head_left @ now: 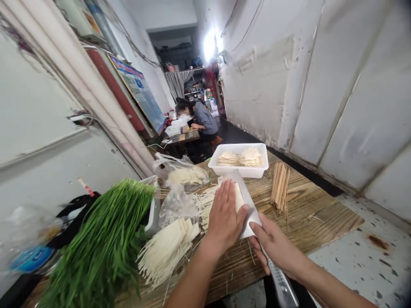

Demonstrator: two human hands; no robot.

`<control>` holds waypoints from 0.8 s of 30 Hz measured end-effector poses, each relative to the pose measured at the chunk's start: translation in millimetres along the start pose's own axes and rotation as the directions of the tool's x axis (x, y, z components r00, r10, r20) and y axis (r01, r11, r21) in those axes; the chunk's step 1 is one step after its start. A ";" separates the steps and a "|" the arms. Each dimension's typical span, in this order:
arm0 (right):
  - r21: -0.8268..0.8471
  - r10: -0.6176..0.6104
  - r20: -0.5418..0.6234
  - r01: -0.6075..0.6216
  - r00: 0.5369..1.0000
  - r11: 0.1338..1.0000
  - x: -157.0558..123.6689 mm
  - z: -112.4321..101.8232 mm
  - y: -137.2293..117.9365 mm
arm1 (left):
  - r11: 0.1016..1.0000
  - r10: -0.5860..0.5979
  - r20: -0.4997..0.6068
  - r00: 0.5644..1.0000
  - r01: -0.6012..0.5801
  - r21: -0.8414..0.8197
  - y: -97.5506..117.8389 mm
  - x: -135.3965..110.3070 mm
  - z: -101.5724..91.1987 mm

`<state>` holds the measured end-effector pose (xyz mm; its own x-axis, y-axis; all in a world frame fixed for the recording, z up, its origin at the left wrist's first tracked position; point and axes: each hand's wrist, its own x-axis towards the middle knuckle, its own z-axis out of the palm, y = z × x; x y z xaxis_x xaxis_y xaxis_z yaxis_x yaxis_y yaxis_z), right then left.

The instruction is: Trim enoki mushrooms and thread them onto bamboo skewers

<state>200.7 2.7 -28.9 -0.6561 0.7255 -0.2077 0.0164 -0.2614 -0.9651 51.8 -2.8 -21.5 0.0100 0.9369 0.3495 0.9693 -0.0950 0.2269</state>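
The wooden table (305, 207) was viewed from close above its near edge by one head-worn camera, faced forward and downward.

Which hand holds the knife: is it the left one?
No, the right hand grips the knife, while the left hand lies flat on the pale sheets beside it.

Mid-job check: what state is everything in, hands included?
Left hand: flat on the pale stack
Right hand: closed on the knife
Knife: held, blade beside the left hand
Pale stack: partly hidden
White tub: uncovered, partly filled
Pale strips: cut, piled
Sticks: bunched, lying down
Greens: heaped
Lamp: lit
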 end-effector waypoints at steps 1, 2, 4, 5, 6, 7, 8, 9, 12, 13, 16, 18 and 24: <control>0.009 -0.017 0.029 0.017 0.999 1.000 -1.5 6.6 -8.2 | 0.999 -0.003 -0.036 0.999 0.004 0.032 -1.1 -2.2 -14.8; 0.025 -0.027 0.066 0.025 0.997 0.999 -1.5 14.7 -14.7 | 0.997 -0.009 -0.070 0.998 0.014 0.070 -3.9 -6.0 -28.8; 0.068 -0.028 0.154 0.017 0.988 0.998 2.8 34.7 -21.3 | 0.989 -0.029 -0.120 0.992 0.046 0.144 -15.4 -19.1 -51.8; 0.091 -0.018 0.202 0.000 0.979 0.996 6.8 46.3 -21.0 | 0.982 -0.043 -0.132 0.990 0.066 0.177 -24.1 -28.3 -59.8; 0.110 -0.006 0.245 -0.022 0.969 0.994 11.7 58.5 -18.3 | 0.974 -0.064 -0.139 0.988 0.092 0.209 -34.7 -39.0 -65.0; 0.126 0.012 0.287 -0.050 0.958 0.991 17.4 71.0 -13.6 | 0.964 -0.085 -0.140 0.986 0.117 0.238 -47.0 -51.0 -67.4; 0.130 0.034 0.328 -0.081 0.944 0.988 23.5 83.6 -7.1 | 0.955 -0.105 -0.151 0.983 0.142 0.259 -60.6 -63.8 -67.0; 0.123 0.053 0.353 -0.103 0.934 0.987 29.9 95.8 0.7 | 0.947 -0.125 -0.158 0.979 0.166 0.274 -75.2 -76.9 -64.1; 0.064 0.152 0.385 -0.191 0.910 0.979 49.4 127.5 27.2 | 0.941 -0.161 -0.180 0.970 0.206 0.269 -119.4 -112.8 -44.2; 0.034 0.191 0.384 -0.220 0.903 0.975 55.9 135.8 35.7 | 0.941 -0.191 -0.170 0.967 0.229 0.248 -132.8 -122.1 -35.4; -0.073 0.263 0.358 -0.254 0.896 0.964 74.6 151.7 56.6 | 0.928 -0.323 -0.108 0.940 0.337 0.160 -163.8 -138.9 -7.9; -0.115 0.280 0.332 -0.256 0.900 0.960 85.2 153.8 65.6 | 0.913 -0.392 -0.062 0.918 0.397 0.095 -175.5 -141.9 8.3; -0.142 0.224 0.253 -0.193 0.941 0.971 78.7 106.5 66.4 | 0.892 -0.450 0.000 0.893 0.450 0.050 -182.6 -139.4 29.3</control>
<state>69.8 -25.3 -92.4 -0.8045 0.4634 -0.3716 0.2499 -0.3035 -0.9195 -119.4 -106.2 -138.3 -0.4275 0.8793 0.2098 0.8811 0.3533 0.3144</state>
